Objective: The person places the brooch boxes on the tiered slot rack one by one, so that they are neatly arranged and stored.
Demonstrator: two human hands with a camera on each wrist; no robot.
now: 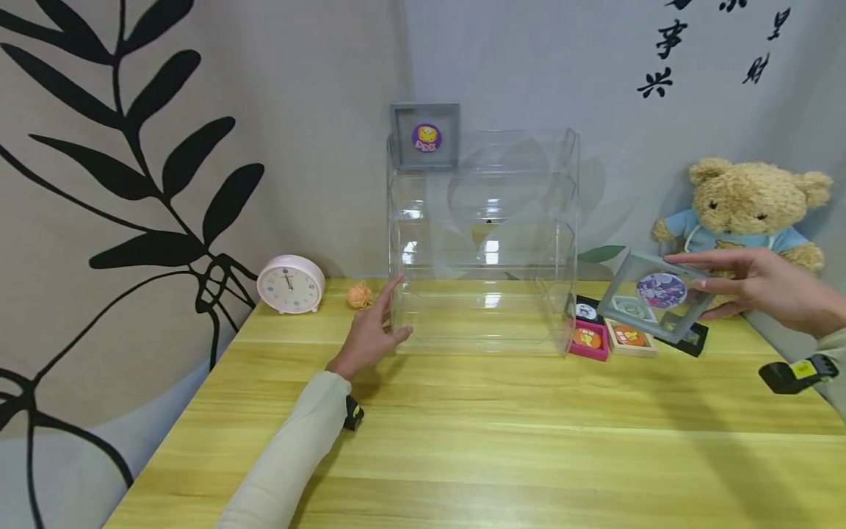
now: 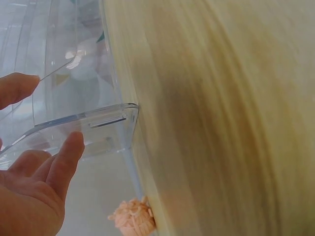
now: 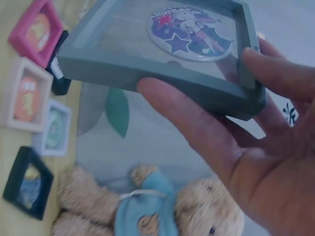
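Observation:
My right hand pinches a grey square display frame by its edge. Inside the frame's clear window is a round purple badge with a cartoon figure and stars. The frame is held tilted above several smaller frames. At the left side of a clear, tiered plastic display rack, my left hand touches the side panel with its thumb and fingers spread. Another grey frame with a purple and yellow badge stands upright on the rack's top tier, at the left.
Small coloured frames lie right of the rack, among them a pink frame and a cream frame. Behind them sits a teddy bear. A round clock and an orange pom-pom-like ball stand left on the wooden table.

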